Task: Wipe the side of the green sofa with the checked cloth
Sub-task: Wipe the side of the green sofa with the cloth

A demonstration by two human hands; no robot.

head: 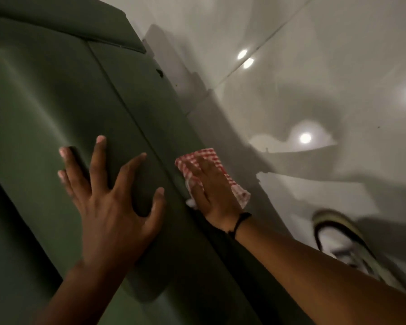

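Filling the left half of the view, the green sofa (pixel 45 102) shows its broad top face and, past a long seam that runs down its length, the narrower side panel that drops toward the floor. The left hand (pixel 108 202) lies flat on the top face with its fingers (pixel 99 156) spread wide apart, palm down, holding nothing; the thumb points toward the seam, and the forearm comes up from the bottom edge of the view. Just right of the seam, the checked cloth (pixel 211 158), red and white, is bunched against the sofa's side panel. The right hand (pixel 209 188) presses on it with its fingers laid flat and close together over the fabric, so the cloth is pinned under the palm and shows out beyond the fingertips and at both sides of the hand. A dark band (pixel 240 221) circles the right wrist, and that arm stretches in from the lower right corner. To the right lies the glossy pale tiled floor (pixel 314 66), carrying bright round reflections of lights and grey shadows. A pale shoe (pixel 338 242) with a dark trim, blurred, stands on the floor near the right forearm, apart from the sofa.
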